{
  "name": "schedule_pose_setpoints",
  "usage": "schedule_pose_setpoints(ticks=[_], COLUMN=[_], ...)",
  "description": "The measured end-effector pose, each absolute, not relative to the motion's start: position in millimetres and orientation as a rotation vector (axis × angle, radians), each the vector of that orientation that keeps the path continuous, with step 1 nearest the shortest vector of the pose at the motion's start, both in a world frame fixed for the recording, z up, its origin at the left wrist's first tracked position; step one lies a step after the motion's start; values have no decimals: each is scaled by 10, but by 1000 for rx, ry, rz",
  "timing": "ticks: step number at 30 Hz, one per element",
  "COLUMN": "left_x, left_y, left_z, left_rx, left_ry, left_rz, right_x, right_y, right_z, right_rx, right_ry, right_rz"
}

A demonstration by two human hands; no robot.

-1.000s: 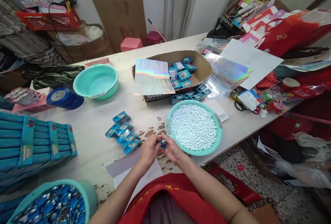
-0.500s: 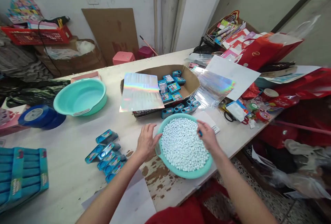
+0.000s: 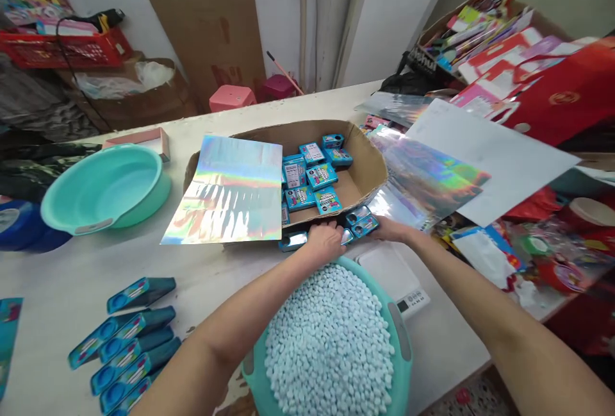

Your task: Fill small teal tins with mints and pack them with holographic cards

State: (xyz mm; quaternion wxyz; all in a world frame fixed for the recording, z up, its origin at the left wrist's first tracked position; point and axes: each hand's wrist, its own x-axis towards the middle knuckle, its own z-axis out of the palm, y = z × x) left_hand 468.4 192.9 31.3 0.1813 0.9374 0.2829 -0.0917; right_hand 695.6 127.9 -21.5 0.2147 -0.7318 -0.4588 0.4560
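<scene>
A row of small blue tins [image 3: 364, 225] stands against the front of a cardboard box. My left hand [image 3: 327, 241] reaches over the row, its fingers curled down around a tin; the fingertips are partly hidden. At the row's right end my right hand [image 3: 388, 229] is closed against the last tins, with its fingers mostly out of sight behind them. Just below my forearms sits a turquoise basin [image 3: 402, 365] full of pale blue pellets [image 3: 331, 339]. Inside the box [image 3: 368, 169] lie several more blue printed tins [image 3: 321, 175].
A holographic sheet [image 3: 230, 191] covers the box's left side. A white digital scale [image 3: 396, 275] lies right of the basin. Several open tins [image 3: 139, 326] stand at left, near a second turquoise basin [image 3: 106, 188]. Red bags [image 3: 567, 95] and packets crowd the right.
Both hands have left the sides of the pellet basin and moved forward to the row of tins. The view has shifted closer, and the scale shows more fully.
</scene>
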Motion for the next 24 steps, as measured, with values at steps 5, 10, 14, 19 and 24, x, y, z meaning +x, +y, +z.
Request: schedule_pose_setpoints(ticks=[5,10,14,19,24], left_x=[4413,3976,3250,2437,2286], left_y=[2019,2099,1883,1452,1606], left_z=[297,255,119,-250,-576], left_rx=[2637,2650,2666,2276,1705], left_ry=[825,780,830,1262,1627], left_rz=[-203,38,630,870,603], right_x=[6825,6393,6124,5972,5833], right_y=[1351,1457,1582,1679,1742], right_z=[-377,-429,-415,-370,-333], right_rx=[-1955,-1856,-1831,-1705,-1640], right_ry=[-1698,-1921,-1990,-2024,-2012], right_rz=[1240,1292,1329,1481,1579])
